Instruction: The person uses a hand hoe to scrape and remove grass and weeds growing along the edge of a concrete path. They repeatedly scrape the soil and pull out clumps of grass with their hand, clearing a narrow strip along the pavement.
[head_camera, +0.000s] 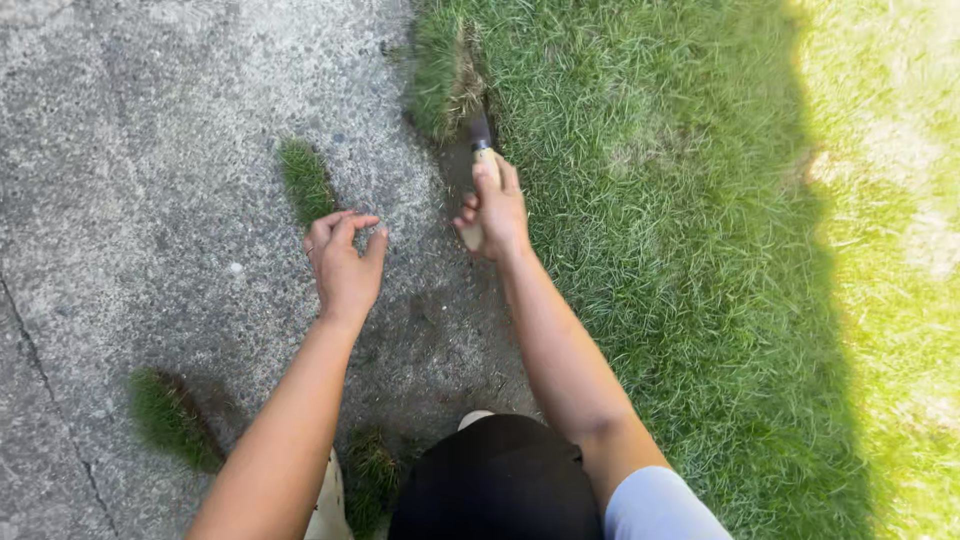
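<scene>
Cracked grey concrete (150, 200) borders a shaded, partly sunlit lawn (700, 250).

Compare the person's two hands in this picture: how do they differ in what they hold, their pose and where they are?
The right hand grips a wooden-handled tool whose blade goes into the lawn edge; the left hand holds nothing. The right hand is closed in a fist at the grass border; the left hand hovers with fingers curled over the concrete, near a loose grass strip. Both are bare.

Three loose grass tufts (306, 180), one hand tool (481, 150), two hands (345, 270).
</scene>
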